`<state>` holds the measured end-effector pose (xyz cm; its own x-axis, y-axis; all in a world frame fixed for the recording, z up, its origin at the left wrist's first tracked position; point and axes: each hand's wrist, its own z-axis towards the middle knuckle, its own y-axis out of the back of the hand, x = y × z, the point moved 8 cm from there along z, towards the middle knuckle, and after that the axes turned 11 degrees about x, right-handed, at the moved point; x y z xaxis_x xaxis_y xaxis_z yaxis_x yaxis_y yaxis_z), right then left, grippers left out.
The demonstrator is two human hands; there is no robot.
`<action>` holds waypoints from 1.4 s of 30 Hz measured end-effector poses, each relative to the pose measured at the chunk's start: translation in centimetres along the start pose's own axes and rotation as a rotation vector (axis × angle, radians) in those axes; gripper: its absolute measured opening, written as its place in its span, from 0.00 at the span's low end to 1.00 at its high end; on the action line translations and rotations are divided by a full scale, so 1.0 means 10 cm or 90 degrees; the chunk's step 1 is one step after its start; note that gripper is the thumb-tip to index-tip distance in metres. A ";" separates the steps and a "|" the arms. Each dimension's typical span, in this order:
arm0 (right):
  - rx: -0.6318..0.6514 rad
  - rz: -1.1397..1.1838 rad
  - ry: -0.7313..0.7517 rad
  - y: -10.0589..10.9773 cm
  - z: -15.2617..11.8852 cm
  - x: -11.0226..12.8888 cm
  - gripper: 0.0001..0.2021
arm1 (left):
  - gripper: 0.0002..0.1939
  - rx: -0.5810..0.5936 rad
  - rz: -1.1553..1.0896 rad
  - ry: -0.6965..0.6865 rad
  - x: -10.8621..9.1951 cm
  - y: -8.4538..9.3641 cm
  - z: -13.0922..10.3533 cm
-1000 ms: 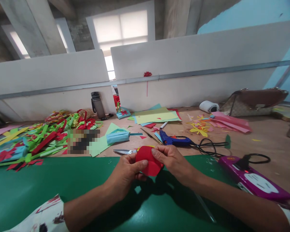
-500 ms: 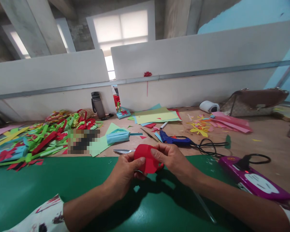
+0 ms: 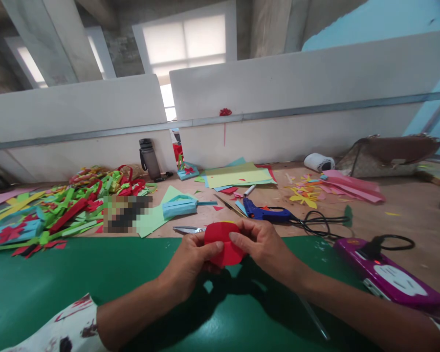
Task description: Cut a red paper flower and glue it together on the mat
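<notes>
Left hand (image 3: 194, 252) and right hand (image 3: 260, 243) pinch a red paper (image 3: 229, 253). It is bright and almost round. Scissors (image 3: 187, 229) lie left, farther away.

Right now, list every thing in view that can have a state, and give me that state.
Left hand: pinching red paper
Right hand: pinching red paper
Red paper: held by both hands
Scissors: lying down, partly hidden behind red paper
Blue glue gun: lying on its side; heat unclear
Purple power strip: black plug in, red light lit
Bottle: upright, capped
White roll: on its side
Handbag: apparently closed
</notes>
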<state>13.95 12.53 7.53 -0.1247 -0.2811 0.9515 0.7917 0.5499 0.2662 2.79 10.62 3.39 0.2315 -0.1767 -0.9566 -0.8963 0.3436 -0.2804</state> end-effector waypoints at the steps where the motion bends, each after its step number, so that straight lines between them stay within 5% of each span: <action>1: -0.002 0.004 0.005 0.01 0.00 0.00 0.08 | 0.15 0.000 0.001 0.004 0.00 0.00 0.00; 16: -0.039 0.001 0.031 0.09 0.01 -0.01 0.19 | 0.11 -0.002 -0.015 0.024 0.06 0.04 0.02; 22: 0.008 0.049 0.008 0.01 0.03 -0.03 0.06 | 0.11 0.016 -0.012 0.010 0.03 0.02 0.02; 30: -0.048 -0.056 0.062 0.11 0.02 0.04 0.14 | 0.12 -0.012 -0.004 -0.019 -0.08 0.05 -0.04; 42: -0.020 -0.151 0.121 0.02 -0.04 0.13 0.13 | 0.18 0.013 0.055 -0.025 -0.10 0.06 -0.02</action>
<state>14.22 11.94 8.76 -0.1961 -0.5425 0.8169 0.7723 0.4279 0.4695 1.97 10.80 4.15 0.1686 -0.1095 -0.9796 -0.9058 0.3748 -0.1978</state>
